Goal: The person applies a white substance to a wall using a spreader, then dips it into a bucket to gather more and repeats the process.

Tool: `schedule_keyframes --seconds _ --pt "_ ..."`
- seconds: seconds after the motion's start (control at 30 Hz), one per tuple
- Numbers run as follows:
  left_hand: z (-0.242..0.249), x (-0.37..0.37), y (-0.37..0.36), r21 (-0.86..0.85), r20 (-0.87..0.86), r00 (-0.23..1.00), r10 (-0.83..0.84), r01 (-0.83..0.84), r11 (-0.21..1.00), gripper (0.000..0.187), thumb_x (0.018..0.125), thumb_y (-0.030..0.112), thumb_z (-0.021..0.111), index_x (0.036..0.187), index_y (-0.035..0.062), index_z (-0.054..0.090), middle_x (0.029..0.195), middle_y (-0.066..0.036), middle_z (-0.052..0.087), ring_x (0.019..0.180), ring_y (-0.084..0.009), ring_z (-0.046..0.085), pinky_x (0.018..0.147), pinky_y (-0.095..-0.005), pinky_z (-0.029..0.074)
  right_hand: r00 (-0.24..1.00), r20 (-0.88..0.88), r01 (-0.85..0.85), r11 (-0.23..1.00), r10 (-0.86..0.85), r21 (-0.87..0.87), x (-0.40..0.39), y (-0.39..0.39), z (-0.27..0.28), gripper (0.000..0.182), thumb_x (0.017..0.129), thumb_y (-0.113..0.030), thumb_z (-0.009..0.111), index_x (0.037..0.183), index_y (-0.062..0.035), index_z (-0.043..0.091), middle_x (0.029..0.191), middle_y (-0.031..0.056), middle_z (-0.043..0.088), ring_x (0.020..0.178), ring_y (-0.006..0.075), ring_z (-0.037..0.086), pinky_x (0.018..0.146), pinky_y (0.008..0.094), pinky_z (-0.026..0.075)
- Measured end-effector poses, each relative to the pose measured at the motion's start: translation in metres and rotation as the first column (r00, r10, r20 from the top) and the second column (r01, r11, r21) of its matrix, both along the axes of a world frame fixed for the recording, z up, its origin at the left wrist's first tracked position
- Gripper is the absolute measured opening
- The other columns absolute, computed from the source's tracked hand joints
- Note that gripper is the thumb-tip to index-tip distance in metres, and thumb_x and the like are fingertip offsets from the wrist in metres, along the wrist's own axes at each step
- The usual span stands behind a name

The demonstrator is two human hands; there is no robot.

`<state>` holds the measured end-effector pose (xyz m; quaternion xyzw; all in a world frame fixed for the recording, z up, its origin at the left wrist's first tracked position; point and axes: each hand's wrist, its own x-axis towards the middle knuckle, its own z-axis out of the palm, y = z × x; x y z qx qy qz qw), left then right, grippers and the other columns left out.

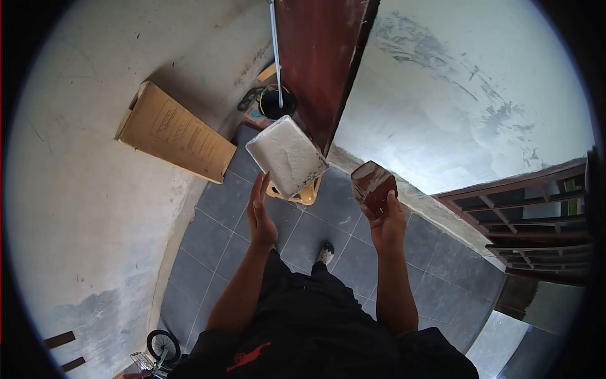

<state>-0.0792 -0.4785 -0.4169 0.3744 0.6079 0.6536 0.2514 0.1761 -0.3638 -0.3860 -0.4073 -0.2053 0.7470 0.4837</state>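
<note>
My right hand [384, 221] grips a flat reddish-brown putty spreader [377, 189], its far edge smeared with white paste. Thumb on top, the other fingers reach round its near side. To the left, my left hand [260, 211] is held up with its fingers stretched out and holds nothing. Just beyond those fingertips is a white rectangular tray [287, 156] coated with white paste, dark specks along its right edge. It rests tilted in this view on a yellow plastic stool [302, 194], which it largely hides.
A tall cardboard box [180, 132] leans by the left wall. Behind the tray, a black bucket [278, 101] holds a long pole, beside a dark red door [315, 57]. Patchy grey marks cover the right wall [454, 95]. A louvered window [524, 215] juts in at right; a bicycle wheel [163, 346] shows at lower left.
</note>
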Motion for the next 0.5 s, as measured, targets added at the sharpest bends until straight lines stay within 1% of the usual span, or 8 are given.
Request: schedule_keyframes --seconds 0.03,0.13,0.27,0.33,0.37,0.4,0.43,0.5 --pt "-0.008 -0.015 -0.011 -0.011 -0.002 1.0 0.011 -0.011 1.0 0.092 0.102 0.072 0.021 0.155 -0.0022 0.031 0.153 -0.026 0.044 0.148 -0.0353 0.037 0.123 -0.0479 0.021 0.997 0.076 -0.004 1.0 0.004 -0.005 -0.01 -0.004 -0.016 0.035 0.106 -0.028 0.054 0.131 -0.0031 0.057 0.117 0.0129 0.069 0.1 0.0245 0.07 0.078 0.0379 0.063" --pt "-0.026 -0.06 -0.038 -0.097 0.1 0.994 0.041 -0.031 0.995 0.091 0.102 0.071 0.022 0.156 -0.0013 0.031 0.152 -0.025 0.047 0.147 -0.0353 0.038 0.123 -0.0481 0.021 0.991 0.133 -0.024 0.999 0.028 -0.03 -0.044 -0.014 -0.05 0.029 0.103 -0.018 0.057 0.128 -0.0033 0.059 0.114 0.0108 0.07 0.095 0.0221 0.072 0.075 0.0358 0.063" --pt "-0.068 -0.115 -0.062 -0.205 0.112 0.994 0.016 0.007 0.979 0.085 0.104 0.066 0.025 0.155 -0.0018 0.033 0.149 -0.026 0.05 0.145 -0.0359 0.042 0.121 -0.048 0.026 0.971 0.239 0.012 0.998 0.003 -0.062 -0.103 -0.028 -0.074 0.028 0.102 -0.015 0.057 0.127 -0.0028 0.061 0.11 0.0087 0.071 0.092 0.0198 0.072 0.072 0.0339 0.063" --pt "-0.09 -0.133 -0.071 -0.249 0.133 0.991 0.006 0.027 0.968 0.083 0.105 0.065 0.026 0.154 -0.002 0.034 0.148 -0.026 0.051 0.144 -0.0361 0.044 0.12 -0.0479 0.028 0.921 0.39 0.018 1.0 -0.012 -0.011 -0.127 -0.034 -0.093 0.025 0.101 -0.014 0.059 0.122 -0.0002 0.063 0.106 0.0095 0.071 0.085 0.0169 0.071 0.068 0.0314 0.061" --pt "-0.099 -0.141 -0.071 -0.272 0.145 0.989 0.006 0.034 0.962 0.077 0.107 0.058 0.029 0.152 -0.004 0.037 0.146 -0.025 0.053 0.142 -0.0346 0.046 0.12 -0.0458 0.029 0.917 0.399 0.014 1.0 -0.007 -0.017 -0.138 -0.035 -0.099 0.025 0.101 -0.014 0.059 0.122 -0.0002 0.063 0.106 0.0095 0.071 0.085 0.0169 0.071 0.068 0.0314 0.061" --pt "-0.108 -0.148 -0.069 -0.296 0.157 0.988 0.005 0.042 0.954 0.07 0.109 0.05 0.032 0.15 -0.0061 0.04 0.144 -0.025 0.056 0.14 -0.0331 0.048 0.119 -0.0438 0.031 0.87 0.494 -0.031 0.999 0.018 0.018 -0.148 -0.036 -0.106 0.024 0.101 -0.013 0.059 0.12 0.0004 0.064 0.103 0.0086 0.071 0.081 0.0154 0.07 0.065 0.0307 0.06" --pt "-0.119 -0.153 -0.068 -0.304 0.166 0.986 0.007 0.044 0.952 0.07 0.109 0.05 0.032 0.15 -0.0061 0.04 0.144 -0.025 0.056 0.14 -0.0331 0.048 0.119 -0.0438 0.031 0.812 0.582 -0.08 0.996 0.039 0.045 -0.158 -0.037 -0.115 0.022 0.101 -0.013 0.059 0.118 0.0009 0.064 0.101 0.0077 0.071 0.077 0.0138 0.068 0.062 0.0299 0.058" --pt "-0.127 -0.159 -0.061 -0.452 0.245 0.969 0.037 0.081 0.888 0.067 0.11 0.049 0.034 0.145 -0.0072 0.046 0.143 -0.024 0.057 0.138 -0.0323 0.051 0.118 -0.0407 0.034 0.755 0.655 -0.115 0.991 0.043 0.067 -0.175 -0.037 -0.137 0.022 0.101 -0.014 0.06 0.114 0.002 0.065 0.094 0.0079 0.071 0.074 0.0127 0.067 0.058 0.0289 0.056"
